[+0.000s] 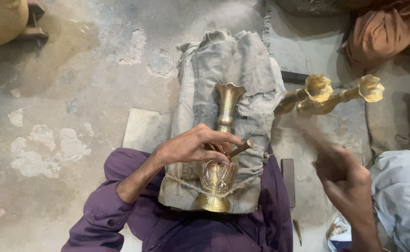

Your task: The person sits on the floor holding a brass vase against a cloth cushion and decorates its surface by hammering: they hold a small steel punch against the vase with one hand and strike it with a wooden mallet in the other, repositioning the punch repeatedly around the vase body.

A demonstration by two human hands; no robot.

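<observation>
L hand (pixel 193 145) w/ punch (pixel 240 148) on brass vase (pixel 220 154)

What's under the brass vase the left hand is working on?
The brass vase lies on a worn grey cloth pad across the lap. The left hand holds a punch on it. What fills the pad is covered.

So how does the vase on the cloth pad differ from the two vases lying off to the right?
The padded vase lies on the grey cloth pad, mouth pointing away; the two right vases lie on the bare floor, mouths aimed right. The left hand presses a metal rod on the padded vase; the right vases go untouched. All are brass-coloured with flared, wavy mouths.
</observation>
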